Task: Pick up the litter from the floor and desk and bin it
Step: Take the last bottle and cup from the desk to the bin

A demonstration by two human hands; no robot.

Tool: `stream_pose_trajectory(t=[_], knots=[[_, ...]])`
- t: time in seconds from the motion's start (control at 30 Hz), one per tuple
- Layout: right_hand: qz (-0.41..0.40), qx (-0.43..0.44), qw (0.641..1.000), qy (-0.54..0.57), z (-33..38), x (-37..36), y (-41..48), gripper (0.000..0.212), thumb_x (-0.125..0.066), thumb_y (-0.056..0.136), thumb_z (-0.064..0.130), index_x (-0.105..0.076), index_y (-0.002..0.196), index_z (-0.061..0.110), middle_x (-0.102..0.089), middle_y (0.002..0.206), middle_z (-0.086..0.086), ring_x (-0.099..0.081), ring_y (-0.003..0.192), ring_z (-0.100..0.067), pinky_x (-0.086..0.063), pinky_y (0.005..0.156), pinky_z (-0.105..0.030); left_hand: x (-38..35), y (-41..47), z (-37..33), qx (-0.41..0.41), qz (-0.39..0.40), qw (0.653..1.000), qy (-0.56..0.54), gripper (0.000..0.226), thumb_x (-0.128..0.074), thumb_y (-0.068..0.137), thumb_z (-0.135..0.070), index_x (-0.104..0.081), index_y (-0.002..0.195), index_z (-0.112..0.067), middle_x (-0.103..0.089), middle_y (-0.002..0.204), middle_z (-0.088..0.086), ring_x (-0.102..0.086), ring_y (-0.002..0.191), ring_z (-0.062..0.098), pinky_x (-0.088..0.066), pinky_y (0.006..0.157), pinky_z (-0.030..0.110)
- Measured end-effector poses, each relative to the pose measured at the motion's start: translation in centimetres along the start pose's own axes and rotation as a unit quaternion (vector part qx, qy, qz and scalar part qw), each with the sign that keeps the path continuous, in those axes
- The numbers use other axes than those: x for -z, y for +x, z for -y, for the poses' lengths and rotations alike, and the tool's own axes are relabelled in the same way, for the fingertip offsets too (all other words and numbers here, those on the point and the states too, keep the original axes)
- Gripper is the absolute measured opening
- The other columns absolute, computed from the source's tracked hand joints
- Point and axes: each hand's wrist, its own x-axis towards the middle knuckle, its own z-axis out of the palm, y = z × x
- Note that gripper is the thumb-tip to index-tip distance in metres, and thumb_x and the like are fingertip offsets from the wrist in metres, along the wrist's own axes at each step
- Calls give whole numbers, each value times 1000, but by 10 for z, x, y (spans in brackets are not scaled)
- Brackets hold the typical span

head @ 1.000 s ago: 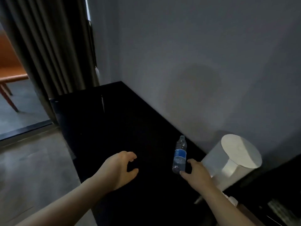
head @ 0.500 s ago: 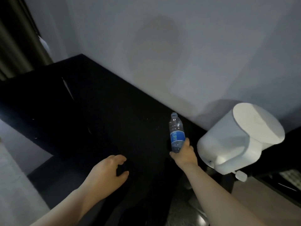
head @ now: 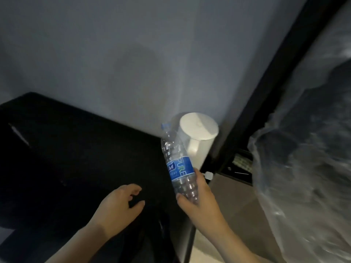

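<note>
Quick count of what's on my feed: one bottle, one bin, two hands, one desk. The bottle (head: pixel 178 162) is clear plastic with a blue label and blue cap. It's up in the air right in front of the bin (head: pixel 199 128) and covers the bin's left side from this angle. It's tilted, cap end up and leaning away from the camera. The right hand (head: pixel 203 207) has fingers and thumb wrapped round the bottle's bottom end, just this side of the bin. The bin is white and round with its lid down, and a small white pedal (head: pixel 208 175) pokes out at its base.

The left hand (head: pixel 119 204) is well left of the bin, over the black desk (head: pixel 76 149). Its fingers are loosely curled with nothing in them, and I can't tell if it's touching the top or hovering. The desk runs off to the left of the bin.

Behind the bin there's a plain grey wall (head: pixel 133 54). Just right of the bin a black post (head: pixel 269 82) slants up, and further right is a big sheet of crinkly clear plastic (head: pixel 303 168), blurred. A bit of floor (head: pixel 231 198) shows on the bin's right, past the pedal. There's something dark low down behind the post, too murky to make out.
</note>
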Motion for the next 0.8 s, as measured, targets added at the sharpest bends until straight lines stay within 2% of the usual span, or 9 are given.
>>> stream_pose_trajectory(t=[0.07, 0.13, 0.2, 0.3, 0.4, 0.47, 0.57, 0.7, 0.8], knots=[[-34, 26, 999, 4, 12, 40, -33, 66, -66, 76, 24, -39, 128, 53, -61, 116, 9, -62, 101, -9, -52, 90, -35, -9, -13, -36, -31, -3, 999, 16, 48, -64, 86, -41, -48, 131, -34, -53, 123, -19, -54, 106, -2, -47, 89, 12], [-76, 52, 996, -8, 23, 81, -67, 71, -66, 76, 27, -34, 135, 52, -58, 125, 12, -58, 111, -5, -48, 96, -29, -17, -27, -76, -67, -16, 997, 29, 47, -64, 86, -42, -49, 129, -35, -53, 120, -19, -54, 104, -3, -46, 87, 12], [-120, 85, 989, -17, 35, 122, -105, 71, -68, 80, 19, -35, 126, 61, -58, 122, 18, -58, 111, -2, -47, 91, -19, -26, -43, -121, -111, -34, 993, 27, 44, -65, 85, -41, -52, 127, -34, -55, 117, -19, -54, 102, -4, -45, 86, 12], [-189, 96, 977, -26, 42, 183, -168, 71, -68, 81, 12, -37, 123, 60, -59, 119, 21, -58, 108, 1, -51, 89, -23, -46, -76, -195, -185, -65, 981, 11, 40, -67, 84, -37, -57, 122, -30, -59, 112, -17, -56, 101, -3, -45, 87, 14], [-251, 90, 963, -36, 38, 238, -241, 73, -68, 79, 27, -31, 137, 51, -57, 125, 19, -57, 112, 0, -50, 93, -28, -75, -116, -270, -265, -63, 962, 12, 36, -67, 85, -35, -59, 119, -30, -60, 112, -17, -57, 103, -3, -45, 90, 15], [-300, 87, 949, -46, 35, 273, -293, 75, -67, 76, 34, -30, 139, 50, -56, 127, 18, -58, 110, 2, -48, 92, -22, -97, -141, -319, -320, -55, 946, 4, 37, -69, 83, -34, -61, 119, -27, -62, 113, -15, -58, 104, -2, -47, 94, 20], [-392, 82, 914, -64, 35, 321, -371, 68, -72, 80, 23, -35, 128, 54, -62, 111, 21, -60, 99, 7, -43, 78, -6, -131, -180, -391, -395, -35, 918, 11, 37, -68, 83, -37, -60, 119, -30, -61, 112, -19, -57, 103, -6, -46, 91, 16], [-525, 62, 846, -67, 28, 376, -468, 60, -70, 77, 30, -40, 127, 48, -66, 105, 19, -65, 91, 1, -47, 78, -14, -176, -233, -484, -493, 17, 870, 11, 37, -69, 82, -37, -61, 117, -29, -63, 110, -19, -59, 101, -4, -48, 92, 21], [-595, 47, 799, -64, 25, 401, -519, 58, -71, 85, 18, -43, 133, 33, -65, 108, 11, -65, 88, 3, -48, 74, -11, -205, -262, -534, -545, 64, 836, -5, 36, -67, 79, -42, -62, 111, -29, -65, 105, -20, -61, 94, -4, -51, 85, 25]])
